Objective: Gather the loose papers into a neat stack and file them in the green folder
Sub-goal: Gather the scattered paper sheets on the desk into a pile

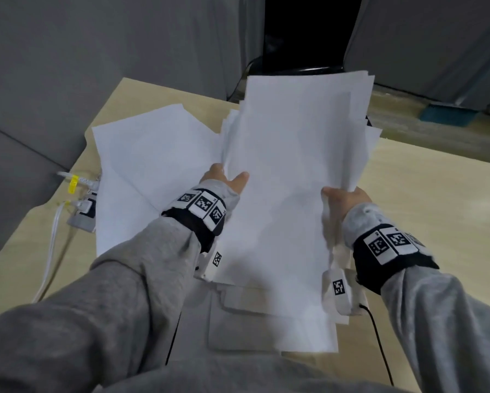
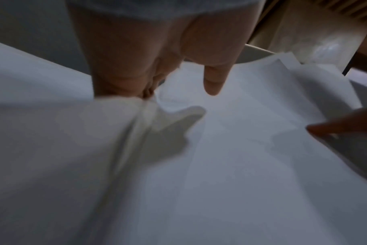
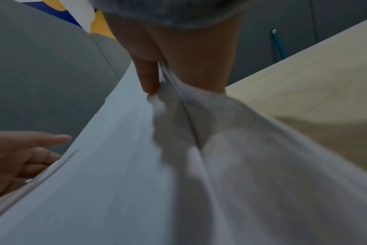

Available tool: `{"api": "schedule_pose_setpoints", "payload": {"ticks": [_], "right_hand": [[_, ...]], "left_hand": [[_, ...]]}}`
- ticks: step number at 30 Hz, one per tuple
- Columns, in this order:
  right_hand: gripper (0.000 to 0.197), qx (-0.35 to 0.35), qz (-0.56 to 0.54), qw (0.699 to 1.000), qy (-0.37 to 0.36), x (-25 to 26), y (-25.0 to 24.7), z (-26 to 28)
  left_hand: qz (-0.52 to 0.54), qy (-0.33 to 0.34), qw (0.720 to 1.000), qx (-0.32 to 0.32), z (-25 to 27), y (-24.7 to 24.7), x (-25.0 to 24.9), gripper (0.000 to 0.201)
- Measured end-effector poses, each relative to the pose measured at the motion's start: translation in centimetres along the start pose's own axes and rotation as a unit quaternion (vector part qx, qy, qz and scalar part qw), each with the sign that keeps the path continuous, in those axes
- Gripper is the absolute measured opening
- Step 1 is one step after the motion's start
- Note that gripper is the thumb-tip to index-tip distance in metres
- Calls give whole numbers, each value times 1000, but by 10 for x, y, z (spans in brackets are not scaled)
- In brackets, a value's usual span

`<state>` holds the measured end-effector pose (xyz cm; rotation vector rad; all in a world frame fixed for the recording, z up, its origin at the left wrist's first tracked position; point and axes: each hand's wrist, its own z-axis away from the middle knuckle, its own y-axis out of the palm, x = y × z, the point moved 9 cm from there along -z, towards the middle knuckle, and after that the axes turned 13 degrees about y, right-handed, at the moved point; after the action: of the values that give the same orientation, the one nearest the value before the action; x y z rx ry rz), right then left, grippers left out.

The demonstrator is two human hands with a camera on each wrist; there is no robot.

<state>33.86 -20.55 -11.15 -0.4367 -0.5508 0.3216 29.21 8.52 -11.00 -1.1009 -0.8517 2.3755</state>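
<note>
From the head camera, a person in grey sleeves lifts a sheaf of white papers (image 1: 292, 154) above a light wooden table (image 1: 425, 199), the left hand (image 1: 226, 180) pinching its left edge and the right hand (image 1: 343, 202) gripping its right edge, thumbs on top. More loose sheets (image 1: 141, 154) lie fanned on the table to the left, beside white cables (image 1: 53, 236) and plugs. No green folder can be made out.

At the left wrist, the left hand (image 2: 149, 58) has its thumb laid on the top sheet (image 2: 230, 149) and its fingers curled beneath the bunched edge; a fingertip of the right hand (image 2: 335, 126) touches the far side.

At the right wrist, the right hand (image 3: 174, 54) clamps the creased paper edge (image 3: 178, 132) between thumb and fingers, while the left hand (image 3: 21, 157) holds the opposite margin.
</note>
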Motion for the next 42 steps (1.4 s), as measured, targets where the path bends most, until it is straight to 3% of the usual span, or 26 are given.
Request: {"api": "schedule_pose_setpoints", "payload": {"ticks": [4, 7, 11, 13, 14, 16, 19, 21, 23, 25, 27, 30, 33, 38, 40, 42], "right_hand": [[41, 3, -26, 1000, -2, 0, -1, 2], [42, 9, -66, 997, -31, -8, -4, 4], [66, 10, -70, 996, -51, -16, -2, 4], [81, 16, -72, 996, -40, -21, 1, 3], [81, 29, -51, 998, -32, -24, 6, 5], [60, 53, -15, 998, -22, -32, 15, 4], [30, 38, -28, 998, -34, -30, 12, 10], [21, 24, -43, 997, -53, -22, 8, 14], [19, 24, -63, 995, -75, -14, 6, 21], [21, 29, -82, 992, -86, -10, 6, 23], [21, 31, -94, 992, -76, -12, 7, 21], [22, 34, -110, 993, -38, -21, 7, 7], [13, 25, -102, 994, -17, -24, 5, -2], [27, -6, -70, 997, -10, -30, -9, -7], [21, -19, -75, 997, -20, -31, -19, -3], [31, -23, -88, 994, -51, -29, -30, 3]], "left_hand": [[-15, 7, 999, 41, -1, 13, 5, 75], [-11, 45, 995, 93, 1, 27, 14, 74], [106, 91, 981, 135, 2, 48, 29, 82], [144, 116, 972, 148, 5, 49, 30, 76], [147, 129, 970, 147, 8, 45, 27, 71], [152, 137, 972, 114, 15, 30, 20, 57], [119, 96, 987, -43, 11, -17, 35, 38], [30, 14, 987, -159, 15, -59, 64, 46], [-35, -97, 976, -191, 28, -86, 99, 69], [-89, -172, 968, -160, 35, -98, 130, 92], [-85, -198, 967, -137, 39, -102, 144, 98], [-59, -175, 975, -127, 28, -101, 150, 89], [32, -151, 975, -159, 21, -95, 151, 86], [-51, -106, 989, -89, 9, -92, 133, 74], [-89, -94, 990, -54, 4, -91, 131, 63], [-98, -96, 990, -43, 3, -91, 136, 56]]}}
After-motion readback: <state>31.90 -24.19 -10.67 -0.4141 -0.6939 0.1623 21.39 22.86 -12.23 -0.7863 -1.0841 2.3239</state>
